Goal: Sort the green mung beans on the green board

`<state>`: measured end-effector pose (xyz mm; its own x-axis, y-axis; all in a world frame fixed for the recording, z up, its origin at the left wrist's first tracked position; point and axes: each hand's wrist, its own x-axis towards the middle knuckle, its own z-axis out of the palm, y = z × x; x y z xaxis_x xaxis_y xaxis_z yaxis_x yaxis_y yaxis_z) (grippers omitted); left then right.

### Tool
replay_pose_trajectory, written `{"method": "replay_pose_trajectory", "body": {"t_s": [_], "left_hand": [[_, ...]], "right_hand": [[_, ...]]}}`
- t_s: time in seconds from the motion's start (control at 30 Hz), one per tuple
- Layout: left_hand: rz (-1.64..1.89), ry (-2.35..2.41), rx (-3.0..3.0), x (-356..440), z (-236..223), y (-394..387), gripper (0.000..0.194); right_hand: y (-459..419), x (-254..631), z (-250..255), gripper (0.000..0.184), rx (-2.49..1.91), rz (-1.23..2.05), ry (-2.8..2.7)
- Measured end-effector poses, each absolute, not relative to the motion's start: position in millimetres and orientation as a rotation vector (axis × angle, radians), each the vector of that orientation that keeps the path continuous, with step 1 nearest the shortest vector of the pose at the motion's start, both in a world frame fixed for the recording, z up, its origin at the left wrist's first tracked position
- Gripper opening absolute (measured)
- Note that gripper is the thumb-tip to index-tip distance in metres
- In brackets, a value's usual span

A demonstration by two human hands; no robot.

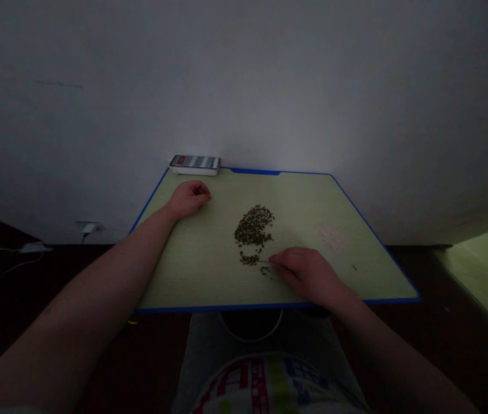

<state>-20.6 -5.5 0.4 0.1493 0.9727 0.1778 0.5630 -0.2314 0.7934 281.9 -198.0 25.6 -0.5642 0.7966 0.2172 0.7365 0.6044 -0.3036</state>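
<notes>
On a pale yellow-green table (209, 259) lies a mound of small dark grains or seeds (252, 225). A smaller cluster of the same grains (250, 260) sits just in front of it. My right hand (308, 273) is closed in a pinch on a thin stick-like tool (265, 261), whose tip reaches this cluster; its exact kind is too small to tell. My left hand (189, 198) rests on the table's left side, fingers curled, away from the grains. Whatever it may hold is hidden.
A patch of pale fine bits (332, 237) and a small dark sliver (354, 267) lie on the right side. At the back left corner stands a white box with a dark striped top (195, 165). Behind the table rises a wall (296, 86). Below the front edge is a dark round container (251, 328).
</notes>
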Motion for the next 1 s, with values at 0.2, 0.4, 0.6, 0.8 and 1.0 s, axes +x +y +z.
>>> {"method": "replay_pose_trajectory", "body": {"t_s": [0.2, 0.4, 0.6, 0.8, 1.0], "left_hand": [[0.933, 1.478, 1.906, -20.8, 1.2, -6.5, 0.016], [0.922, 1.474, 1.919, -22.0, -0.1, -5.0, 0.017], [0.938, 1.462, 1.879, -21.2, 1.3, -6.6, 0.016], [0.933, 1.48, 1.867, -20.1, 2.7, -7.8, 0.016], [0.928, 1.481, 1.897, -19.9, 3.5, -7.3, 0.015]], "right_hand": [[-201.7, 284.6, 22.3, 0.027, -1.16, 0.243, -2.5], [-206.4, 288.5, 21.7, 0.026, -1.131, 0.228, -2.473], [-206.2, 281.6, 21.8, 0.028, -1.161, 0.321, -2.506], [-200.5, 278.9, 27.6, 0.025, -1.28, 0.462, -2.466], [-180.2, 276.2, 34.4, 0.024, -1.377, 0.753, -2.325]]}}
